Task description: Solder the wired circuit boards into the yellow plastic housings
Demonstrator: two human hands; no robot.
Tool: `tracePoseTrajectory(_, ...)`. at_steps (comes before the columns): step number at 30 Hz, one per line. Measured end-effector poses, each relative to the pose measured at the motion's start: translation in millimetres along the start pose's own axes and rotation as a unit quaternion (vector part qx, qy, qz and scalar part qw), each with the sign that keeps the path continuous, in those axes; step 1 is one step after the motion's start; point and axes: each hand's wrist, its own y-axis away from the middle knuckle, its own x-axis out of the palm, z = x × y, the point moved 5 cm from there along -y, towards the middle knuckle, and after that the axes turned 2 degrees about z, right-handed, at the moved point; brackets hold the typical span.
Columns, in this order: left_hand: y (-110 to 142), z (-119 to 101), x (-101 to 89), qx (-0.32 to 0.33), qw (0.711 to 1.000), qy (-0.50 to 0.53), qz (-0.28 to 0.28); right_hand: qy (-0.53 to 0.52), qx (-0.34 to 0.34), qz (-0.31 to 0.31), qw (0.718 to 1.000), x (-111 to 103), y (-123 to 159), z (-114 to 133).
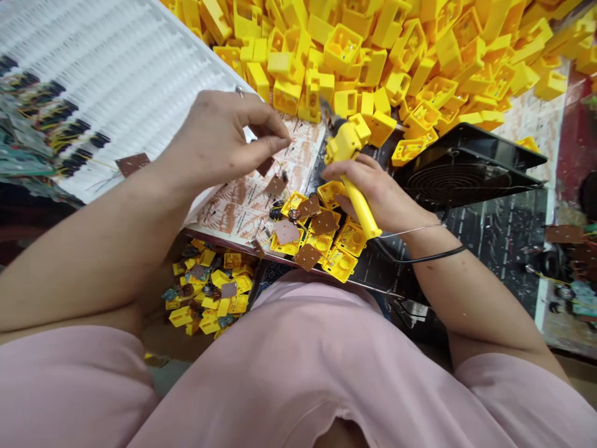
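Observation:
My right hand [380, 190] is wrapped round the yellow handle of a soldering gun [359, 208]. Its dark tip points up and away, slightly blurred, and a black cord and a thin silvery wire run back along my wrist. My left hand [224, 140] hovers over the patterned board with thumb and forefinger pinched together; whatever is between them is too small to make out. Just below those fingertips lie small brown circuit boards [277, 185]. Nearer my body, open yellow cases [339, 264] lie in a cluster, several with brown boards and small wired parts on them.
A heap of yellow housings [342, 46] fills the back. A black fan [457, 174] stands right of my right hand. On the left, a white ribbed sheet [116, 56] bears wired black parts [69, 130]. Below the table edge is a pile of yellow cases [209, 292].

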Motion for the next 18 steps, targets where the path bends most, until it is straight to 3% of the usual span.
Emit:
tracePoseTrajectory(2,-1.6,4.9,4.3,0.005,0.998,-0.067,0.02,0.018,-0.001,0.033,0.999,2.8,2.3,-5.8)
tracePoseTrajectory(4,-2.3,9.2,22.7,0.02,0.993,-0.104,0.058,0.04,0.006,0.047,0.998,5.3,4.9,-8.7)
tracePoseTrajectory(8,-3.2,7.5,55.1,0.04,0.994,-0.075,0.064,0.09,0.039,0.019,0.995,9.4,10.8,-9.1)
tracePoseTrajectory(14,-10.7,-21.6,70.0,0.056,0.991,-0.056,0.104,0.072,0.095,-0.104,0.987,14.0,23.9,-7.9)
tracePoseTrajectory(18,-13.5,-26.0,83.9,0.056,0.986,-0.09,0.13,0.03,0.088,-0.197,0.976,-9.6,49.6,5.4)
